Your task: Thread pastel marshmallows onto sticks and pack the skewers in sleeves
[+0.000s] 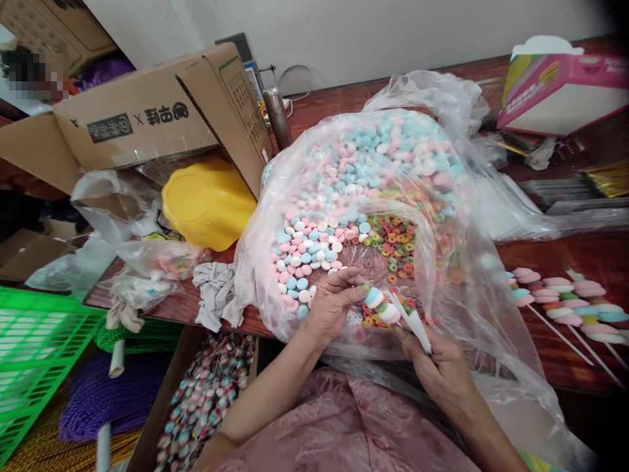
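Note:
My left hand point(330, 305) is closed in a pinch on a small green ring candy point(365, 287). Against it sit a blue-and-white marshmallow point(374, 298) and a pink-and-white one point(390, 313), in line as on a skewer. In my right hand point(439, 364) white sticks point(417, 328) are gripped, pointing up and left toward these sweets. Both hands are over the near edge of a large clear plastic bag point(255, 275). Inside it lie loose pink, blue and white marshmallows point(314, 246) and coloured ring candies point(396, 239).
Finished candy skewers point(572, 298) lie on the table at right. A cardboard box point(147, 118), a yellow scalloped container point(206, 203) and grey cloth point(215, 295) are at left. Below stand a green basket point(44, 354) and a box of packed sweets point(206, 400). A pink carton point(560, 85) stands back right.

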`<state>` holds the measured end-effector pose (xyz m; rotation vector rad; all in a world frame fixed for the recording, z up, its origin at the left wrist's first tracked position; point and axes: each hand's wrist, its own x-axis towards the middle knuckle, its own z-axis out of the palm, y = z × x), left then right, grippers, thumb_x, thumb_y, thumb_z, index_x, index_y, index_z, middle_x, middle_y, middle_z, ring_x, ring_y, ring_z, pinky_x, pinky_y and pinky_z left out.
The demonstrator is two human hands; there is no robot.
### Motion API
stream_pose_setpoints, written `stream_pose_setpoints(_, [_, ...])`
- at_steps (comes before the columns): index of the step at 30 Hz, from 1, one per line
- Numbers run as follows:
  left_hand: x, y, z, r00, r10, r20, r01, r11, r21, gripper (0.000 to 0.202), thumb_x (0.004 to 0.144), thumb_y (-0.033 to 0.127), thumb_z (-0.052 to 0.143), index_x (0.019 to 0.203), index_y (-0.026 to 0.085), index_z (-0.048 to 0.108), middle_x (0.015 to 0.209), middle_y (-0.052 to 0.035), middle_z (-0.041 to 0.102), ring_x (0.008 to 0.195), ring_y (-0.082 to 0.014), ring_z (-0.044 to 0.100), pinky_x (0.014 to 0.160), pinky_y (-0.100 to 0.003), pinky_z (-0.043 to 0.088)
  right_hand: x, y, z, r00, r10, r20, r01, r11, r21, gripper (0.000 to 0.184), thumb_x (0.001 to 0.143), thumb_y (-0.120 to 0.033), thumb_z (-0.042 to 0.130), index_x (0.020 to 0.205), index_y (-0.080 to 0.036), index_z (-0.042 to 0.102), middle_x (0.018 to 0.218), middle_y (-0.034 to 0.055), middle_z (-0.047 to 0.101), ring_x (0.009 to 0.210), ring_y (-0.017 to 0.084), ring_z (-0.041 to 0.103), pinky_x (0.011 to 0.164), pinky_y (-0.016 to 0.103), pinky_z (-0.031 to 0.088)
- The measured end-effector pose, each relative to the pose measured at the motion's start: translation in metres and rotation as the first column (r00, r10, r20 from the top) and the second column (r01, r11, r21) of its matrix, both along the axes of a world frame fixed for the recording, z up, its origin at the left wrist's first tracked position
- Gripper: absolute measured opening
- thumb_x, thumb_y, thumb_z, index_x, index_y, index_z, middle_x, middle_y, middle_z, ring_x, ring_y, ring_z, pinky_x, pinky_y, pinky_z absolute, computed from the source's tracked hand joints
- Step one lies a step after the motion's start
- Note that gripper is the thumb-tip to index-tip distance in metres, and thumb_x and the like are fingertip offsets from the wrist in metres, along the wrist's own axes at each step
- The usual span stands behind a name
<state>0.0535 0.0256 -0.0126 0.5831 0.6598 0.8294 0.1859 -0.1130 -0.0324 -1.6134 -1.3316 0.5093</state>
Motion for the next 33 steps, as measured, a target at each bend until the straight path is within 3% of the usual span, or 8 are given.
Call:
stream_pose_setpoints(4, [0.003, -0.008, 0.005, 0.998, 0.068, -0.010, -0.068, 0.997, 0.029, 0.034, 0.049, 0.019, 0.093, 0.079, 0.020, 0.078, 0.071, 0.0016, 0.073, 0.065, -0.0090, 0.065, 0.066, -0.022, 0.052, -0.006, 0.006, 0.000, 0.997, -0.068, -0.041, 0.067, 0.998, -0.022, 0.027, 0.095, -0.035, 0.055, 0.078, -0.017, 0.066, 0.060, -0.0020, 0.056, 0.051, 0.011, 0.049, 0.050, 0.021, 0.041])
stream_pose_setpoints(7, [0.004, -0.011, 0.010, 0.996, 0.086, 0.001, -0.086, 0.996, 0.031, 0.035, 0.050, 0.023, 0.093, 0.081, 0.021, 0.079, 0.074, 0.0004, 0.074, 0.066, -0.0102, 0.064, 0.067, -0.024, 0.052, -0.011, 0.010, 0.003, 0.993, -0.100, -0.065, 0.097, 0.994, -0.043, 0.032, 0.095, -0.038, 0.053, 0.075, -0.017, 0.066, 0.057, -0.0018, 0.053, 0.049, 0.012, 0.046, 0.049, 0.022, 0.040])
stream_pose_setpoints(13, [0.009, -0.014, 0.015, 0.998, 0.052, -0.026, -0.053, 0.998, -0.023, 0.038, 0.054, 0.037, 0.093, 0.081, 0.015, 0.079, 0.069, -0.0005, 0.069, 0.060, -0.0078, 0.057, 0.062, -0.022, 0.045, -0.013, 0.005, 0.004, 0.998, -0.052, -0.026, 0.051, 0.998, -0.038, 0.032, 0.094, -0.040, 0.054, 0.077, -0.018, 0.070, 0.054, -0.0014, 0.054, 0.046, 0.013, 0.049, 0.048, 0.023, 0.044])
stream_pose_setpoints(16, [0.011, -0.016, 0.012, 1.000, 0.006, -0.020, -0.008, 0.997, -0.077, 0.043, 0.051, 0.043, 0.094, 0.075, 0.012, 0.078, 0.070, -0.0030, 0.070, 0.063, -0.0100, 0.059, 0.064, -0.024, 0.046, -0.006, -0.007, -0.012, 0.991, -0.129, -0.021, 0.129, 0.992, 0.007, 0.027, 0.089, -0.040, 0.061, 0.085, -0.018, 0.074, 0.063, 0.0015, 0.065, 0.054, 0.015, 0.060, 0.053, 0.023, 0.051])
stream_pose_setpoints(19, [0.012, -0.016, 0.008, 0.998, 0.059, -0.013, -0.060, 0.995, -0.076, 0.043, 0.045, 0.040, 0.097, 0.073, 0.012, 0.078, 0.070, -0.0031, 0.070, 0.063, -0.0097, 0.059, 0.066, -0.025, 0.045, 0.005, -0.017, -0.035, 0.987, -0.148, -0.065, 0.148, 0.989, -0.013, 0.028, 0.088, -0.040, 0.064, 0.099, -0.017, 0.076, 0.080, 0.0056, 0.073, 0.069, 0.019, 0.068, 0.067, 0.026, 0.058])
stream_pose_setpoints(23, [0.014, -0.021, 0.006, 0.998, 0.049, 0.036, -0.046, 0.996, -0.079, 0.042, 0.044, 0.037, 0.097, 0.073, 0.012, 0.079, 0.070, -0.0048, 0.070, 0.063, -0.0114, 0.060, 0.066, -0.026, 0.046, 0.011, -0.021, -0.054, 0.995, -0.074, -0.074, 0.074, 0.997, 0.001, 0.027, 0.087, -0.040, 0.066, 0.098, -0.019, 0.077, 0.072, 0.0038, 0.070, 0.064, 0.018, 0.065, 0.056, 0.024, 0.055])
stream_pose_setpoints(29, [0.017, -0.034, 0.005, 0.994, -0.016, 0.110, 0.028, 0.994, -0.105, 0.044, 0.043, 0.041, 0.097, 0.070, 0.012, 0.078, 0.066, -0.0062, 0.069, 0.062, -0.0147, 0.061, 0.065, -0.029, 0.046, -0.008, -0.014, -0.039, 0.990, -0.127, -0.058, 0.130, 0.990, 0.052, 0.020, 0.087, -0.036, 0.066, 0.093, -0.020, 0.077, 0.063, 0.0011, 0.064, 0.052, 0.015, 0.056, 0.048, 0.025, 0.048])
stream_pose_setpoints(33, [0.019, -0.044, -0.002, 0.997, -0.062, 0.055, 0.067, 0.993, -0.100, 0.045, 0.044, 0.042, 0.096, 0.073, 0.013, 0.079, 0.069, -0.0059, 0.070, 0.063, -0.0148, 0.062, 0.068, -0.030, 0.047, -0.016, -0.012, -0.029, 0.973, -0.228, -0.027, 0.229, 0.971, 0.075, 0.025, 0.087, -0.042, 0.067, 0.090, -0.019, 0.075, 0.073, 0.0048, 0.069, 0.060, 0.019, 0.062, 0.056, 0.028, 0.051])
